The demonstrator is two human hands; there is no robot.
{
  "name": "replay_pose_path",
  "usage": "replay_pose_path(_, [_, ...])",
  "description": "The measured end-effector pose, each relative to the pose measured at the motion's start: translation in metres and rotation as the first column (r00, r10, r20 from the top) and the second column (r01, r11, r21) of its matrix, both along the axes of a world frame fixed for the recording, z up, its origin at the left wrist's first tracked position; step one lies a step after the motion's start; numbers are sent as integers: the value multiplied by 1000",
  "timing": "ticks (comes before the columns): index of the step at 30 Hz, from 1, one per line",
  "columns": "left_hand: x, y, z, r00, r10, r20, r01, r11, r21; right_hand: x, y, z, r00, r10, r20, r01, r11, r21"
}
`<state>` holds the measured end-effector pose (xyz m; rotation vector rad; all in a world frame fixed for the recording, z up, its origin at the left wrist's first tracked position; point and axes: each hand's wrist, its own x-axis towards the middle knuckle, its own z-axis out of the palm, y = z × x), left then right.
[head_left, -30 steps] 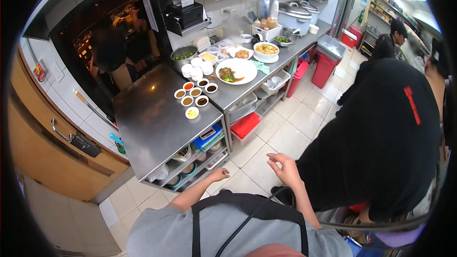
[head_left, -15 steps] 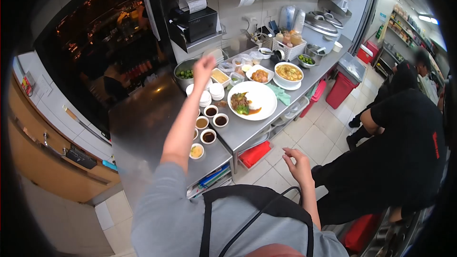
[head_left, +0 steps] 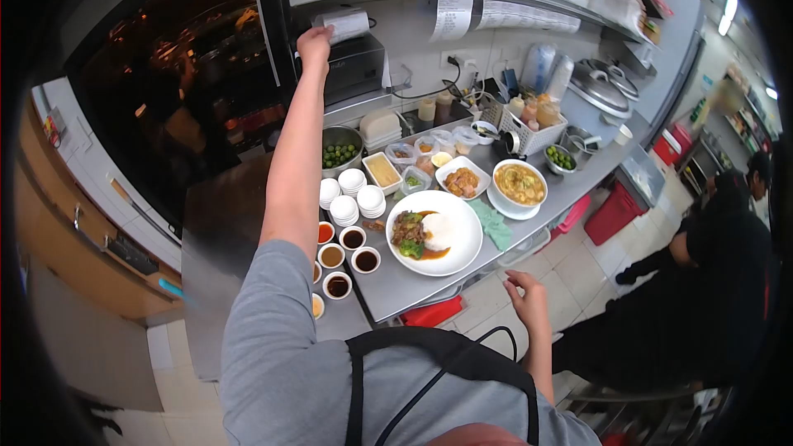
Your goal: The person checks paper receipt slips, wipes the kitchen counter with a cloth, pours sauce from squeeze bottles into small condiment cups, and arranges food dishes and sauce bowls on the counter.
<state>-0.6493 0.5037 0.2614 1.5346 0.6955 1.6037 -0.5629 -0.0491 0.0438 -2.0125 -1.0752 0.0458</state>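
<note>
Left hand, far left: thumb and fingers pinch the left edge of a curled paper receipt, located atop the black receipt printer. Right hand, near right: fingers loosely bent, unladen, beside the steel counter.

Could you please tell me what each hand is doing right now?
Left hand: closed on the edge of the paper at the black printer.
Right hand: open, fingers loosely curled, holding nothing visible.
</note>
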Motion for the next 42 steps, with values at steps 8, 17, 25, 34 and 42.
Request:
replay_pose_path(8, [22, -169, -52, 938, -344, -47, 344, 907, 241, 105, 75, 38, 911, 402, -99, -380, 907, 182])
replay_pose_path(17, [59, -265, -77, 898, -319, -302, 417, 836, 356, 118, 186, 140, 548, 807, -219, -426, 494, 758])
replay_pose_path(25, [53, -295, -128, 740, -657, 146, 673, 725, -148, 146, 220, 174, 488, 798, -354, -407, 567, 716])
replay_pose_path(34, [94, -298, -128, 20, -559, 829, 997, -55, -61, 145, 117, 137, 420, 781, -463, -528, 625, 575])
replay_pose_path(42, [94, -275, -125, 430, -685, 589, 903, 311, -297, 132, 110, 84, 662, 609, -437, -471, 792, 389])
